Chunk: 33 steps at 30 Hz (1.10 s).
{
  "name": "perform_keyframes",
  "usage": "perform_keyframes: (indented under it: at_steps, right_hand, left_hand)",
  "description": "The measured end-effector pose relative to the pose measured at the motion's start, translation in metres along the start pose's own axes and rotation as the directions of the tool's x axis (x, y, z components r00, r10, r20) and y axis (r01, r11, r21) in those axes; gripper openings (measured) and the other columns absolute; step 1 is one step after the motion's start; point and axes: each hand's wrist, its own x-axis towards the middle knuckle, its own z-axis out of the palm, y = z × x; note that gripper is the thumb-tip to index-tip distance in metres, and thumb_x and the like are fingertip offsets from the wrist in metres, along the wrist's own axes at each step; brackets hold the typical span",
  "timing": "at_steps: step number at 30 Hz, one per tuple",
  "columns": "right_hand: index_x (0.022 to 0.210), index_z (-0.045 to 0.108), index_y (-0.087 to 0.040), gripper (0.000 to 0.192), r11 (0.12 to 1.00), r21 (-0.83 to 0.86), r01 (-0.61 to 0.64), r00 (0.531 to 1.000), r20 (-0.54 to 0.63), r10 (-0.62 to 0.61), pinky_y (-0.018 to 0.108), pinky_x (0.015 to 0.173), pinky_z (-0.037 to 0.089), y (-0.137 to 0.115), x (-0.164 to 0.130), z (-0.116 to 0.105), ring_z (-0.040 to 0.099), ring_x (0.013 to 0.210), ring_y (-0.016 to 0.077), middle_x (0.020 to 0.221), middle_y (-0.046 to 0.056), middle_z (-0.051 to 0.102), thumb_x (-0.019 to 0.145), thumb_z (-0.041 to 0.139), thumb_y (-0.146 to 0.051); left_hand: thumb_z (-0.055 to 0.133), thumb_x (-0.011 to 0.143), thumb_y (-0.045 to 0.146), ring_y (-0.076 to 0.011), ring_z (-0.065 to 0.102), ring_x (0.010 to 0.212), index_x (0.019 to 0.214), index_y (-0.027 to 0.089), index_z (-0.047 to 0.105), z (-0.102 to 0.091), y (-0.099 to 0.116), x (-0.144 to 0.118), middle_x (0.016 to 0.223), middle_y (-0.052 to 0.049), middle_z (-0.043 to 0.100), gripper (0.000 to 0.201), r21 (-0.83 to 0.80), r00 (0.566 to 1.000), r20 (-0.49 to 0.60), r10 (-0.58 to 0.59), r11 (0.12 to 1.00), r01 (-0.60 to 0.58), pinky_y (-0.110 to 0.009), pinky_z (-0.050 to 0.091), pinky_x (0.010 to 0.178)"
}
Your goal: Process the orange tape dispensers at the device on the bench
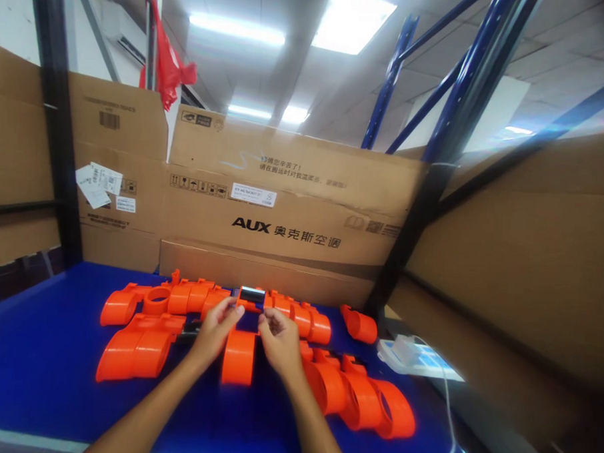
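Note:
Between my hands is an orange part with a black block on it [252, 296], whose top edge has a pale toothed strip. My left hand [216, 324] closes on its left end with thumb and fingertips. At its right end my right hand [281, 336] is closed in a pinch, near a small dark blue bit. Just below the hands stands an orange ring-shaped part [239, 358]; whether it joins the held piece I cannot tell. To the left of my left hand lie a pair of orange rings [135, 353] beside a black piece [188, 332].
Several orange rings [320, 327] line the back of the blue table [40, 369], and several more [362, 399] sit front right. A power strip with a white plug [407, 351] and cable lies at the right. Cardboard panels [292, 213] and dark posts [417, 211] enclose the table.

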Motion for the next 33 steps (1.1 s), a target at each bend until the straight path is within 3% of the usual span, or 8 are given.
perform_keyframes:
  at_steps: [6, 15, 22, 29, 33]
  right_hand:
    - [0.064, 0.055, -0.018, 0.029, 0.994, -0.105, 0.031, 0.999, 0.042, -0.027, 0.021, 0.048, 0.032, -0.012, -0.001, -0.002, 0.039, 0.053, 0.0109, 0.057, -0.004, 0.043, 0.084, 0.054, -0.038]
    - [0.059, 0.048, -0.019, 0.030, 0.974, -0.216, 0.069, 0.997, 0.054, -0.058, 0.021, 0.048, 0.026, -0.015, -0.003, -0.001, 0.035, 0.051, 0.0099, 0.053, -0.005, 0.038, 0.086, 0.050, -0.033]
    - [0.059, 0.045, -0.020, 0.029, 0.969, -0.234, 0.082, 0.997, 0.018, -0.080, 0.022, 0.047, 0.024, -0.014, -0.004, 0.000, 0.033, 0.050, 0.0097, 0.052, -0.006, 0.035, 0.085, 0.049, -0.030]
    - [0.058, 0.044, -0.020, 0.028, 0.969, -0.231, 0.081, 0.996, -0.017, -0.088, 0.022, 0.047, 0.025, -0.017, -0.006, 0.002, 0.033, 0.050, 0.0098, 0.052, -0.006, 0.035, 0.084, 0.050, -0.029]
    - [0.062, 0.051, -0.019, 0.028, 0.976, -0.205, 0.073, 0.997, -0.018, -0.078, 0.022, 0.048, 0.027, -0.017, -0.005, 0.003, 0.035, 0.050, 0.0100, 0.053, -0.006, 0.038, 0.086, 0.050, -0.033]
  left_hand:
    - [0.074, 0.073, 0.042, -0.0233, 0.066, 0.079, 0.095, 0.016, 0.071, 0.002, 0.008, -0.003, 0.078, -0.006, 0.071, 0.034, 0.034, 1.000, -0.017, 0.013, 0.999, -0.012, -0.030, 0.049, 0.074]
    - [0.075, 0.074, 0.041, -0.0231, 0.067, 0.074, 0.095, 0.015, 0.072, -0.001, 0.008, -0.004, 0.074, -0.006, 0.072, 0.034, 0.062, 0.999, -0.018, 0.032, 0.998, -0.030, -0.034, 0.050, 0.079]
    - [0.074, 0.075, 0.039, -0.0270, 0.069, 0.087, 0.101, 0.015, 0.074, 0.002, 0.012, -0.006, 0.091, -0.010, 0.076, 0.036, 0.015, 1.000, 0.013, 0.029, 0.999, -0.029, -0.035, 0.051, 0.083]
    - [0.074, 0.075, 0.039, -0.0282, 0.069, 0.090, 0.100, 0.015, 0.075, 0.003, 0.013, -0.007, 0.094, -0.010, 0.076, 0.035, 0.017, 1.000, 0.010, 0.016, 1.000, -0.016, -0.036, 0.051, 0.084]
    - [0.075, 0.073, 0.038, -0.0279, 0.069, 0.090, 0.099, 0.015, 0.075, 0.004, 0.014, -0.007, 0.093, -0.010, 0.076, 0.035, -0.004, 0.999, -0.025, 0.039, 0.999, -0.039, -0.036, 0.050, 0.085]
